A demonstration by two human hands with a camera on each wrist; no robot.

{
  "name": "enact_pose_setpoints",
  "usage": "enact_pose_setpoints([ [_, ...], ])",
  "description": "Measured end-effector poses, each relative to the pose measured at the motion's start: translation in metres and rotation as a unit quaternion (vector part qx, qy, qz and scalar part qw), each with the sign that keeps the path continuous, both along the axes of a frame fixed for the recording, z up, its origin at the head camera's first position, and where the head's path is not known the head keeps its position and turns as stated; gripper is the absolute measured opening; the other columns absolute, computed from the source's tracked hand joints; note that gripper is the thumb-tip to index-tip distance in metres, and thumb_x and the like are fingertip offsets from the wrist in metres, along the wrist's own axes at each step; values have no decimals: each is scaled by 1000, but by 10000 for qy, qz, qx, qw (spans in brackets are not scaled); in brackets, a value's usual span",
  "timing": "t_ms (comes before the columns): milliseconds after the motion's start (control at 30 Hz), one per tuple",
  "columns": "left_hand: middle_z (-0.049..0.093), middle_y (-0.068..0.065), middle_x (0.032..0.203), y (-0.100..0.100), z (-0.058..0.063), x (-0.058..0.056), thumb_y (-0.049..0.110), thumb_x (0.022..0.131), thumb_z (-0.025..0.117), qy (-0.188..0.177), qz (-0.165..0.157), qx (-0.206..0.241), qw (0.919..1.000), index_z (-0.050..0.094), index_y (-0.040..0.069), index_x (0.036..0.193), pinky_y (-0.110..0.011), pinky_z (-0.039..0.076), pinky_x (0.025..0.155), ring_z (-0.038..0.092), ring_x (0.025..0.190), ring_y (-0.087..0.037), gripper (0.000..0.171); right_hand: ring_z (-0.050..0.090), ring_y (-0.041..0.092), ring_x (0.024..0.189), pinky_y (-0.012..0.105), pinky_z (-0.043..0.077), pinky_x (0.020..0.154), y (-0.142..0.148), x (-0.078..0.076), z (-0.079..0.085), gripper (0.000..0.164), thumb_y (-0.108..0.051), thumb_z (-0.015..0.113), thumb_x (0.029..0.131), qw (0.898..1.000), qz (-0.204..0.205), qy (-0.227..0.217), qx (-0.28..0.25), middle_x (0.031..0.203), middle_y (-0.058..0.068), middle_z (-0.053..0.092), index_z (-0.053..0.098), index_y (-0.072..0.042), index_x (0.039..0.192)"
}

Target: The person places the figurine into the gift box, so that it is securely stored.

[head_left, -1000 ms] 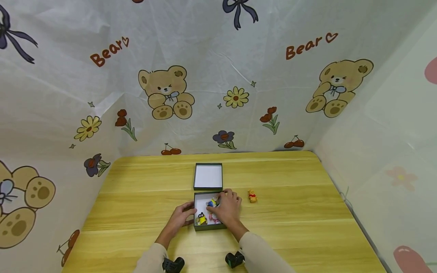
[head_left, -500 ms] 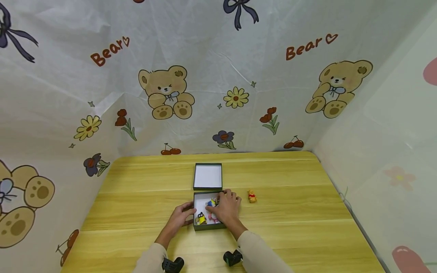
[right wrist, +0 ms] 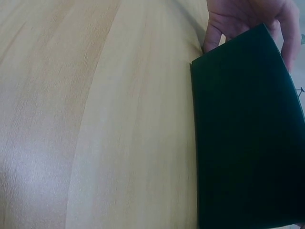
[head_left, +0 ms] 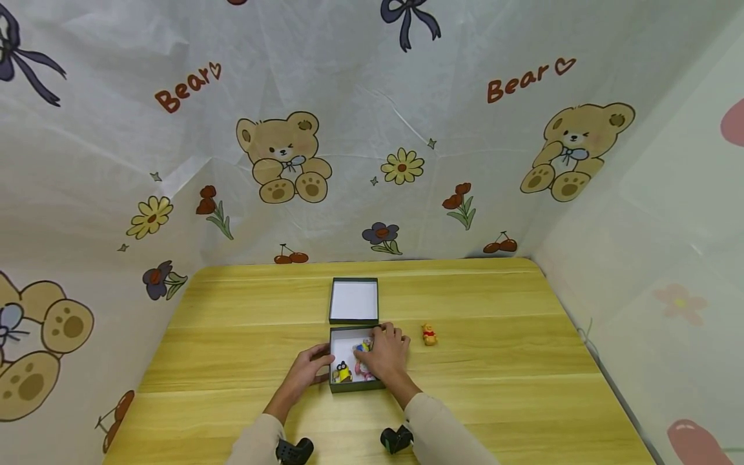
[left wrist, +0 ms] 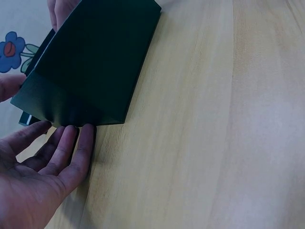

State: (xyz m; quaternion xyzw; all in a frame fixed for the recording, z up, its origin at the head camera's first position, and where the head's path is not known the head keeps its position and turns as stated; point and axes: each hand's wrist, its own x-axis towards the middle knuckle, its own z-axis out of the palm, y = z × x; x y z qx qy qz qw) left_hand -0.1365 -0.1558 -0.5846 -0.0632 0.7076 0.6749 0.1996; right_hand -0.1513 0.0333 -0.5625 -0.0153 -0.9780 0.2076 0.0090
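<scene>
A dark green box (head_left: 354, 388) with a white inside lies open on the table between both hands. My left hand (head_left: 305, 369) holds its left wall, thumb over the rim, fingers against the outer side. My right hand (head_left: 391, 354) straddles the right wall, fingers outside, thumb reaching in beside a blue-and-yellow figurine (head_left: 361, 347). That figurine is partly covered by the hand. A yellow figurine with black on its head (head_left: 343, 372) sits in the front left corner. Right of it lies a pink figurine (head_left: 361, 371), also partly hidden.
The matching lid (head_left: 354, 301) lies inside-up just behind the box. An orange bear figurine in a red top (head_left: 429, 334) stands on the wooden table (head_left: 494, 381) to the right. A bear-print cloth (head_left: 349, 142) hangs at the table's back edge.
Inside the box, the blue-and-yellow figurine and my right thumb have shifted slightly to the right. My left hand, the box and the lid have stayed in place.
</scene>
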Motion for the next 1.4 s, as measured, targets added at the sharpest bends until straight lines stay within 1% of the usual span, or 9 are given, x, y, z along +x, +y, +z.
enact_pose_setpoints([
  [200,45,-29,138,1,1,1,16,96,57,-22,37,-40,10000,41,-11,139,-42,54,88,55,116,-32,53,47,37,114,57,34,94,2,1,0,52,-49,78,74,9996,81,110,-231,122,14,54,68,-10,107],
  [400,43,-31,139,0,2,1,15,97,56,29,37,39,10000,39,-13,139,-45,53,88,54,117,-34,53,46,39,115,58,32,94,10,1,3,44,-40,80,75,9946,305,341,-933,121,16,53,68,-7,103],
  [533,43,-31,139,1,3,1,14,97,55,-10,49,79,10000,38,-13,139,-44,53,88,54,117,-34,53,45,40,114,59,31,93,22,0,7,38,-30,80,76,9848,617,460,-1557,119,17,53,68,-5,102],
  [667,44,-31,138,2,3,1,13,96,56,-31,82,74,9999,39,-13,139,-43,54,88,54,117,-33,53,46,41,115,61,33,94,38,-5,11,35,-25,78,79,9737,916,416,-2043,120,19,52,67,-3,105],
  [867,44,-30,139,2,3,2,14,96,56,-54,97,-4,9999,40,-12,139,-44,53,89,53,118,-34,53,44,41,119,61,37,96,66,-13,11,37,-23,76,83,9618,884,288,-2573,126,19,49,65,-3,112],
  [933,44,-30,139,2,3,2,15,96,57,-63,100,-35,9999,40,-11,139,-44,53,89,53,118,-35,53,44,41,120,61,37,97,77,-15,10,38,-23,75,84,9606,802,299,-2645,126,19,49,64,-2,114],
  [1033,44,-30,139,2,2,1,16,96,57,-65,108,-50,9999,40,-11,139,-44,53,89,53,118,-35,54,44,42,120,63,35,97,93,-19,8,41,-23,75,84,9640,742,382,-2526,127,20,49,63,-1,116],
  [1267,45,-29,138,2,3,2,16,96,57,-49,92,-93,9999,40,-11,139,-45,53,88,53,118,-35,54,39,45,123,68,24,102,129,-25,1,44,-18,75,85,9681,721,348,-2374,131,23,45,61,1,121],
  [1400,46,-29,137,2,2,1,17,96,57,-27,81,-76,9999,40,-11,139,-46,53,88,53,117,-34,54,39,46,124,66,29,101,146,-27,-3,45,-15,75,84,9687,778,276,-2343,132,24,45,60,1,123],
])
